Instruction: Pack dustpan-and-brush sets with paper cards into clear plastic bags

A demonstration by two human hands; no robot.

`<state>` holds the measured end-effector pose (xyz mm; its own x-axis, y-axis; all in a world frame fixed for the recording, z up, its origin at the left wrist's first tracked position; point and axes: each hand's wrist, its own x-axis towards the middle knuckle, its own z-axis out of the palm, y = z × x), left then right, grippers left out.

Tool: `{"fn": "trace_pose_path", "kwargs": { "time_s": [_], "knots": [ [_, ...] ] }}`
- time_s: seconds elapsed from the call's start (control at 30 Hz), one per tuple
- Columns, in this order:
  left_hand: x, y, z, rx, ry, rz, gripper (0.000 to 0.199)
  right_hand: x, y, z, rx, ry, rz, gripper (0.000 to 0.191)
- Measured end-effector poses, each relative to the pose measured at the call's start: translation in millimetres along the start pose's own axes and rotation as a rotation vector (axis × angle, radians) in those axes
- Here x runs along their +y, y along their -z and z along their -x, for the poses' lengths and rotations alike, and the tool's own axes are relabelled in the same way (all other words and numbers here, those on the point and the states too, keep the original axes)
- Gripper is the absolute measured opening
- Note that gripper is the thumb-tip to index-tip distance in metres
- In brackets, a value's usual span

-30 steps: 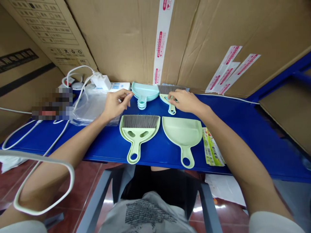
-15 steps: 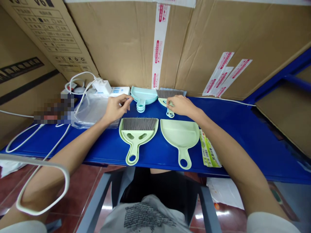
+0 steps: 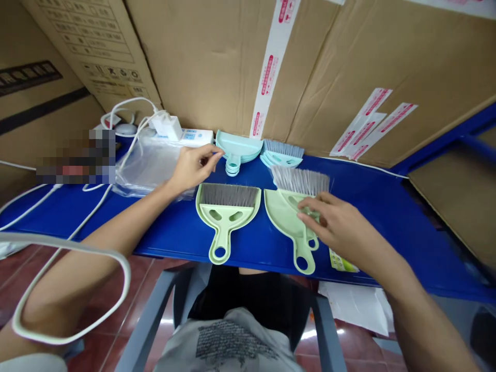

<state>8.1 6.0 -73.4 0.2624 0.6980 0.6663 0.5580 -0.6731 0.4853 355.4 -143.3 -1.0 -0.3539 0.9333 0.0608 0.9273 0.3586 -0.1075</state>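
Observation:
My right hand [image 3: 335, 219] grips a green hand brush with grey bristles [image 3: 301, 182]. The brush is above the right green dustpan [image 3: 279, 209], partly covering it. My left hand [image 3: 196, 164] hovers by the blue dustpans with fingers curled and thumb near the index finger; whether anything small is between them I cannot make out. Below it lies another green dustpan [image 3: 252, 216] with a green brush [image 3: 228, 206] nested in it. At the back are stacked light blue dustpans [image 3: 239, 146] and light blue brushes [image 3: 282, 155].
Clear plastic bags [image 3: 149, 168] lie at the left beside a white power strip [image 3: 197, 136] with cables. A yellow-green packet [image 3: 343, 262] sits near the front edge, partly behind my right hand. Cardboard boxes [image 3: 217, 67] wall the back of the blue table [image 3: 170, 232]. A white cable loop [image 3: 126, 279] hangs at left.
My right hand has lifted the green brush from the back pile and brought it forward over the right green dustpan. My left hand stays in much the same pose. The view has tilted slightly.

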Motion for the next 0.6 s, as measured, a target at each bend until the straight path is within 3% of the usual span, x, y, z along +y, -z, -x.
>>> {"fn": "trace_pose_path", "kwargs": {
  "time_s": [0.1, 0.17, 0.3, 0.37, 0.47, 0.6],
  "knots": [
    [11.9, 6.2, -3.9, 0.029, -0.025, -0.011, 0.029, -3.7, -25.1, 13.5, -0.046, 0.016, 0.032, 0.030],
    [28.1, 14.7, -6.1, -0.011, -0.061, -0.003, 0.029, -7.8, -31.1, 18.3, -0.041, 0.032, 0.062, 0.030],
    [73.8, 40.9, 7.9, -0.280, -0.278, 0.053, 0.026, -10.9, -25.4, 39.4, 0.103, 0.070, 0.121, 0.038],
    [93.4, 53.3, 30.9, -0.439, -0.360, 0.094, 0.027, -10.0, -23.8, 56.5, 0.188, 0.142, 0.109, 0.041],
    [109.7, 61.7, 81.0, -0.486, -0.391, 0.023, 0.042, -10.4, -33.3, 79.9, 0.263, 0.261, 0.085, 0.050],
    [114.2, 53.4, 144.3, -0.307, -0.432, -0.174, 0.043, -16.3, -58.2, 92.4, 0.337, 0.308, 0.133, 0.057]
  ]
}}
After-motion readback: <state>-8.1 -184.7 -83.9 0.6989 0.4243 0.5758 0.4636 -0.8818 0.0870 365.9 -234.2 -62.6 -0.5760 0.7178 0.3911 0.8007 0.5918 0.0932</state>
